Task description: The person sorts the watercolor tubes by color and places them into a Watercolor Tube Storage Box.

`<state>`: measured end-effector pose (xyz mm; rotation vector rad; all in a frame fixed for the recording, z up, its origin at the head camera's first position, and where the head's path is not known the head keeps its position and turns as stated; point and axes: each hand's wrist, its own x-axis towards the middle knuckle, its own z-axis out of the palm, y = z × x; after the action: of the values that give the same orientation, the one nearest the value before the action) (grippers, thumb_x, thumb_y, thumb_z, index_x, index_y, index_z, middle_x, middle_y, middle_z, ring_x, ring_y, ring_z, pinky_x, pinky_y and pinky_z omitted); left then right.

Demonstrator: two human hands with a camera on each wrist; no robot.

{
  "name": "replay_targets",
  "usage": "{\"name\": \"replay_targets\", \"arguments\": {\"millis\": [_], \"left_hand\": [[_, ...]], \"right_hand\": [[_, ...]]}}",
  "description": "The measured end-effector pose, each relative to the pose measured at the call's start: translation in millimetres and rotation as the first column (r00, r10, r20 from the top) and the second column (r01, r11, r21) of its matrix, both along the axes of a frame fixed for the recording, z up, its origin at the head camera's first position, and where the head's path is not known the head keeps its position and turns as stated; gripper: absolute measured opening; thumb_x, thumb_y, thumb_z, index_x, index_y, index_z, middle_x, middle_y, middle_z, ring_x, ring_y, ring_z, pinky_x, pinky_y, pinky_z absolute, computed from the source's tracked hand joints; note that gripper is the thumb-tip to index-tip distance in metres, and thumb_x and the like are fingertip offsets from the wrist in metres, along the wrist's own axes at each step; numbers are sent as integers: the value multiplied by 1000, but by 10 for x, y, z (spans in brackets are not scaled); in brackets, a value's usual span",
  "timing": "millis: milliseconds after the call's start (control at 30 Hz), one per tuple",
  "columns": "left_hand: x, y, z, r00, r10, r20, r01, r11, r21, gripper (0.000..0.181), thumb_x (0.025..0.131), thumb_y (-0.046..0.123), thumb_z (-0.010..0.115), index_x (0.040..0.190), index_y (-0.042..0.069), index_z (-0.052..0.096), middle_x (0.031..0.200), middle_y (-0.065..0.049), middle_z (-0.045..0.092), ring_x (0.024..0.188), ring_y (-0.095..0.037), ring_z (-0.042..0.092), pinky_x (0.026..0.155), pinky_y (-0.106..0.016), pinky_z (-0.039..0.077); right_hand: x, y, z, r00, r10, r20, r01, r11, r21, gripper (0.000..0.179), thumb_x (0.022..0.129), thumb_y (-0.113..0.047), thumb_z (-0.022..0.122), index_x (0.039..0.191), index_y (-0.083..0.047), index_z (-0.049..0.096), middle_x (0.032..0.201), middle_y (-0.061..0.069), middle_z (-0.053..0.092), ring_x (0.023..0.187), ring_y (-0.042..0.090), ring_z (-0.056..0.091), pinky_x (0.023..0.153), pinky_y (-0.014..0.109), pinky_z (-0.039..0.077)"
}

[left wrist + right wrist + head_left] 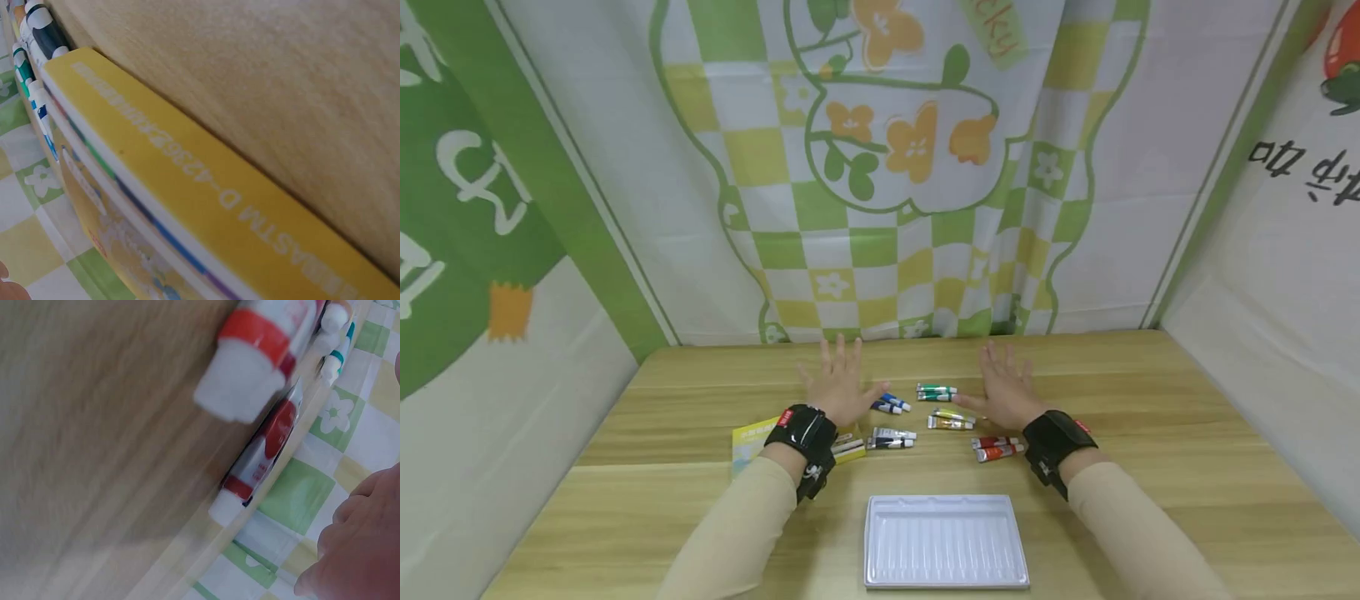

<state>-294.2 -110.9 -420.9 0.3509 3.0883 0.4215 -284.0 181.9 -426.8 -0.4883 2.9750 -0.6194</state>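
Note:
In the head view my left hand (838, 390) is spread, fingers pointing to the back of the table, thumb beside the blue paint tubes (891, 403). A yellow box (751, 440) lies partly behind that wrist; its printed side (206, 169) fills much of the left wrist view. My right hand (1007, 398) is spread likewise, thumb near the green tubes (936, 397) and yellow-and-ochre tubes (951, 423). Red and orange tubes (997, 452) lie by the right wrist; one red tube (265, 450) shows in the right wrist view. Neither hand holds anything.
A white ribbed plastic tray (946, 542) sits at the front centre of the wooden table (1187, 467). Black and silver-white tubes (891, 443) lie right of the box. A printed curtain (880, 250) hangs along the back edge, with cloth walls at both sides.

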Motion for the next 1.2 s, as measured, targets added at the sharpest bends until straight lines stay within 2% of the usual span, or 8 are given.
{"name": "replay_targets", "arguments": {"millis": [200, 367, 667, 733, 833, 900, 967, 1200], "left_hand": [[28, 0, 43, 1000, -4, 31, 3, 1000, 18, 96, 101, 64, 47, 165, 10, 2, 168, -20, -7, 151, -42, -15, 109, -78, -3], [60, 6, 66, 999, -18, 46, 17, 999, 35, 95, 101, 62, 48, 165, 9, 3, 168, -21, -7, 151, -43, -15, 109, -77, -6], [124, -58, 68, 987, -70, 146, 70, 998, 4, 94, 102, 64, 43, 164, 11, -6, 167, -17, -11, 152, -42, -11, 113, -74, 0], [127, -70, 90, 986, -93, 139, 92, 996, 14, 96, 101, 64, 45, 164, 12, -6, 168, -16, -9, 152, -41, -9, 114, -73, 3], [126, -84, 109, 984, -133, 117, 130, 991, 29, 100, 99, 66, 49, 164, 12, -5, 169, -14, -7, 153, -40, -6, 115, -72, 6], [130, -94, 112, 983, -155, 100, 150, 987, 57, 101, 98, 64, 53, 165, 12, -3, 170, -14, -4, 153, -39, -4, 115, -71, 6], [139, -108, 111, 981, -177, 80, 170, 981, 92, 99, 98, 60, 57, 165, 11, 2, 170, -13, 2, 154, -39, 1, 115, -71, 8], [258, -164, 196, 961, -277, -13, 274, 943, 188, 85, 98, 47, 66, 163, 11, 25, 165, -13, 28, 149, -37, 28, 118, -58, 24]], "right_hand": [[-6, 33, 22, 999, 35, 4, -35, 999, 15, 106, 100, -53, 61, 158, 12, 0, 165, 31, -5, 148, 51, -15, 111, 73, -10], [63, 69, 97, 997, 65, 35, -64, 998, -15, 101, 100, -45, 64, 158, 12, 3, 165, 31, -4, 149, 50, -13, 113, 71, -10], [102, 87, 182, 982, 171, 77, -169, 985, -35, 85, 104, -35, 61, 158, 11, 14, 164, 31, 10, 151, 49, 8, 119, 64, 7], [107, 105, 206, 980, 182, 80, -179, 983, -45, 80, 105, -32, 59, 158, 10, 17, 164, 31, 14, 150, 49, 11, 119, 63, 11], [120, 146, 219, 979, 190, 68, -187, 981, -53, 68, 105, -24, 60, 155, 10, 31, 159, 30, 29, 145, 47, 31, 116, 59, 27], [137, 175, 223, 978, 200, 61, -197, 979, -56, 59, 104, -19, 62, 150, 10, 41, 152, 30, 43, 130, 43, 53, 108, 55, 40], [149, 204, 213, 973, 226, 37, -224, 973, -54, 50, 101, -14, 65, 143, 10, 51, 142, 30, 53, 118, 41, 61, 101, 53, 48], [196, 308, 187, 954, 298, -20, -299, 952, -60, 35, 93, -6, 73, 125, 8, 69, 125, 24, 67, 111, 36, 66, 90, 47, 55]]}}
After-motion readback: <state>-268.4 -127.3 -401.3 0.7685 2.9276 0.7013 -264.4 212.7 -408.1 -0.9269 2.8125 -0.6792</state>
